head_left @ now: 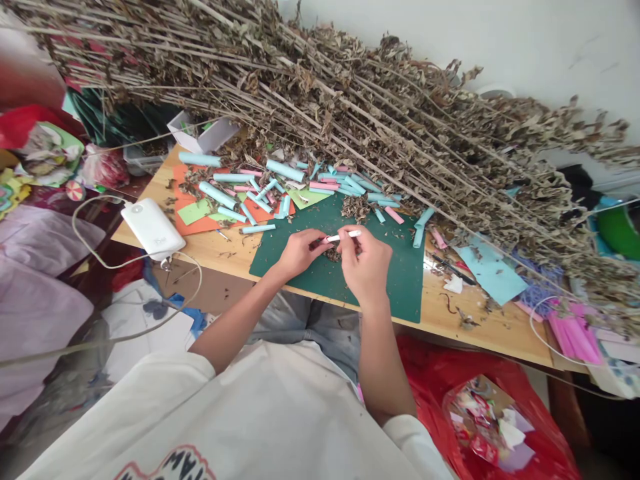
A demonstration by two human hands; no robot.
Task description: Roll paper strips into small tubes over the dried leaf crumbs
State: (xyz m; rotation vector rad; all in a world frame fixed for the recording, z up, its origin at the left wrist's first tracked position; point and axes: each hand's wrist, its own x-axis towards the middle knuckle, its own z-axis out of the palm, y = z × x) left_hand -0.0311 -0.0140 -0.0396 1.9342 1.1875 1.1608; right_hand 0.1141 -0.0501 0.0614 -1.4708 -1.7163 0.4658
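Observation:
Over the green cutting mat (280, 257), my right hand (367, 260) is closed round a slim white stick (345, 236), pen-like in shape. Its left end reaches the fingertips of my left hand (303, 253), which are pinched together there. A small pinkish bit shows at that end, too small to make out. Crumbled dry leaves lie on the mat beneath my fingers, partly hidden by them. Just behind my hands sits a small heap of crushed leaves (355, 208). Rolled blue paper tubes (285, 170) and pink paper tubes (394, 215) are scattered beyond the mat's far edge.
A large bundle of dried leafy stems (320, 100) spans the back of the wooden table (480, 327). A white power bank (153, 229) with a cable stands left. Blue paper (493, 270) and a black pen (454, 269) lie right. A red bag (435, 380) holds scraps below.

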